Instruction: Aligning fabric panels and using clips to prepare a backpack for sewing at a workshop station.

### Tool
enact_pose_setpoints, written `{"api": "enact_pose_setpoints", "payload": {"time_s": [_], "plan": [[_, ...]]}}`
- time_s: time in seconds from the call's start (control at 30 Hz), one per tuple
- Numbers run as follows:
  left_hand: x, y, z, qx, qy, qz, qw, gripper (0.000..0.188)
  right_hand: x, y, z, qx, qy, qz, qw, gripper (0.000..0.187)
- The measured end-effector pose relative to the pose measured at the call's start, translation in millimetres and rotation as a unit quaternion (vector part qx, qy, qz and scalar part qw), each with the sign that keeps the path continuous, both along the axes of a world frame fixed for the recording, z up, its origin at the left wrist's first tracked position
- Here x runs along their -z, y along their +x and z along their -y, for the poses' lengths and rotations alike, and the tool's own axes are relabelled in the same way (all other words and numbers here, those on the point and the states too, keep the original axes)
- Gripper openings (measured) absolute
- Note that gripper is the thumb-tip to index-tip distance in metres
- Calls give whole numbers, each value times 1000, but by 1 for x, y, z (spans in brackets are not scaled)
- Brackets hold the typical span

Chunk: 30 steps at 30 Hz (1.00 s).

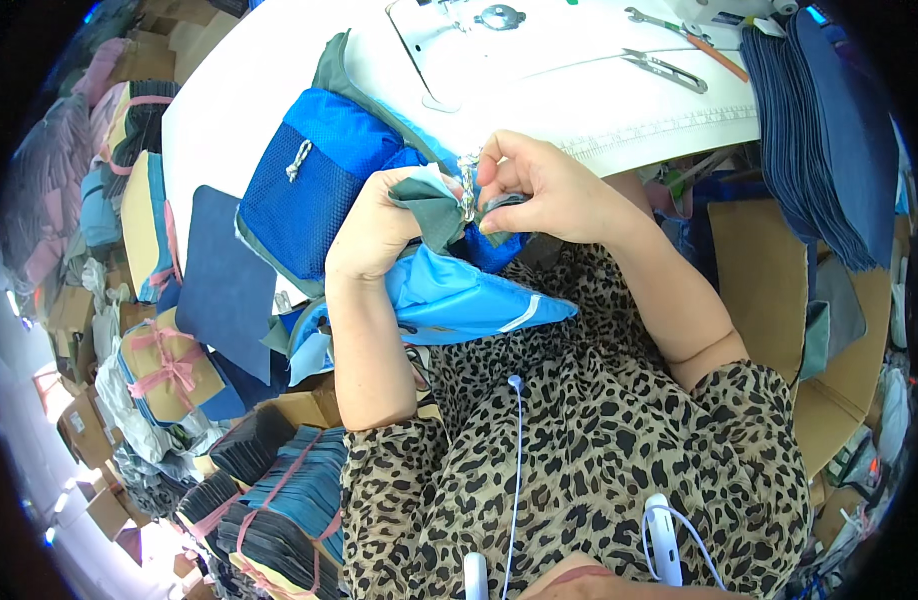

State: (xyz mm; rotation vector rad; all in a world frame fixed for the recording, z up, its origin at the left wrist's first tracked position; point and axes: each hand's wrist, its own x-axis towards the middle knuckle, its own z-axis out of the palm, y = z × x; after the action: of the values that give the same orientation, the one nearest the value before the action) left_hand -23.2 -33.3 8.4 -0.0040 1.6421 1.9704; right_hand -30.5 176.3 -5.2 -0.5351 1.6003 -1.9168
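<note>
My left hand [369,228] is closed on a folded piece of grey-green fabric [431,212] at the table's near edge. Just to its right, my right hand [557,192] has its fingers curled, thumb low, at another grey-green edge of cloth [503,214]. A shiny whitish strip or cord [468,188] runs upright between the hands; its kind is unclear. Both hands are over a partly sewn blue bag. Its mesh pocket [304,200] with a knotted grey cord [300,160] spreads to the left, and light-blue lining [459,300] hangs towards my lap.
On the white table [569,90] are a sewing machine bed [449,45], thread snips [666,71] and a wrench [654,20]. Stacked navy panels [814,130] hang at the right above an open carton [759,280]. Tied fabric bundles [279,500] stand at the left.
</note>
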Motion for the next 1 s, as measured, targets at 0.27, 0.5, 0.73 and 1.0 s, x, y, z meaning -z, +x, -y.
{"api": "enact_pose_setpoints", "payload": {"time_s": [0.27, 0.5, 0.73, 1.0], "plan": [[-3, 0, -2, 23, -30, -16, 999, 18, -2, -1, 1, -12, 37, -14, 999, 30], [2, 0, -2, 25, -37, -57, 997, 15, -1, -2, 2, -21, 39, -20, 999, 30], [3, 0, -1, 25, -31, -40, 998, 15, -5, -2, 2, -23, 49, -17, 998, 29], [6, 0, -1, 31, -22, -48, 998, 16, -2, -1, 5, 9, 57, -28, 998, 29]]}}
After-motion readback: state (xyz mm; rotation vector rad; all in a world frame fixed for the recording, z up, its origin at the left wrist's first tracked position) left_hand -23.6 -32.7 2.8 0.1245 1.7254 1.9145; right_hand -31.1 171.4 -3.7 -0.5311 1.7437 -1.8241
